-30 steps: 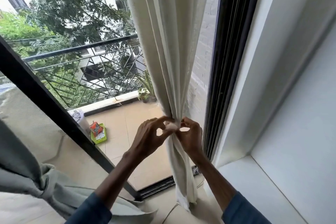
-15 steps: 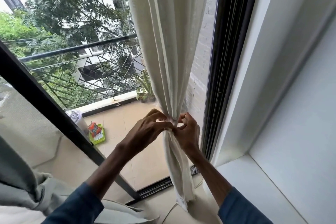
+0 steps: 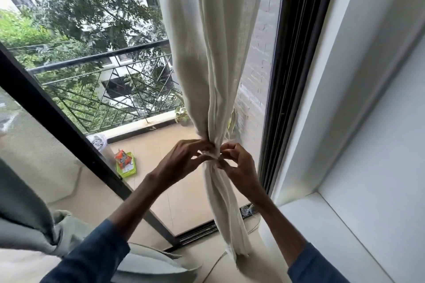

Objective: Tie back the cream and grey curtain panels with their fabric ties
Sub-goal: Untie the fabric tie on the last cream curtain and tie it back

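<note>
Hanging just beside the black window frame point(image 3: 296, 76), the cream curtain panel point(image 3: 213, 53) was seen gathered into a narrow bunch low down, with its loose end falling below the hands. At the gather, a cream fabric tie point(image 3: 212, 153) was wrapped round the bunch, though most of it was hidden by fingers. The left hand point(image 3: 181, 161) was held at the left of the gather, its fingers curled and its fingertips pinching the tie. The right hand point(image 3: 239, 167) was placed opposite, at the right of the gather, with thumb and forefinger pinched on the same tie and the other fingers bent. The two hands were nearly touching across the bunch. Both forearms were bare, with blue sleeves point(image 3: 92, 255) ending near the elbows.

The grey curtain panel point(image 3: 25, 209) was seen at the lower left, well apart from the hands, slumped in folds; whether it was tied could not be told. A white ledge point(image 3: 322, 236) was seen to the right of the frame. Through the glass, a balcony railing point(image 3: 103, 57), a potted plant point(image 3: 181, 115) and a green basket point(image 3: 126, 166) on the balcony floor were visible, with trees point(image 3: 80, 7) beyond.
</note>
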